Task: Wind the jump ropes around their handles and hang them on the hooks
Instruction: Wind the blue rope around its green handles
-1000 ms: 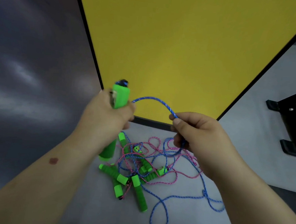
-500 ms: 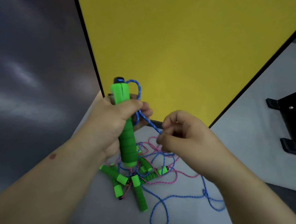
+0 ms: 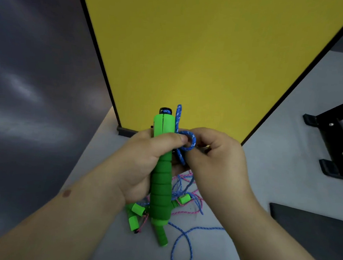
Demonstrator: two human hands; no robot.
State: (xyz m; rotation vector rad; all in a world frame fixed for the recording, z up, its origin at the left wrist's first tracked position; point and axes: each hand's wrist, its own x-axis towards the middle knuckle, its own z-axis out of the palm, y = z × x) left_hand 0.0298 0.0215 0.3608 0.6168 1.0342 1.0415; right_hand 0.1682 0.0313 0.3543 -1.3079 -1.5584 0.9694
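My left hand (image 3: 144, 158) grips a pair of green foam jump-rope handles (image 3: 161, 182) held upright together, thumb pressed across them. A blue speckled rope (image 3: 188, 143) comes off the handle tops and forms a small loop right beside them. My right hand (image 3: 215, 159) pinches that loop against the handles. Below on the floor lies a tangle of further green handles (image 3: 136, 216) with pink rope (image 3: 183, 212) and blue rope (image 3: 182, 248). No hooks are in view.
A yellow panel with a black frame (image 3: 191, 60) stands right ahead on a light grey floor (image 3: 274, 187). A black metal stand base (image 3: 336, 145) sits at the right, and a dark mat (image 3: 309, 231) lies at the lower right. A dark wall fills the left.
My right hand has moved left and up to the handles, bringing the blue rope from a wide arc into a tight loop beside them. The handles have turned upright in my left hand.
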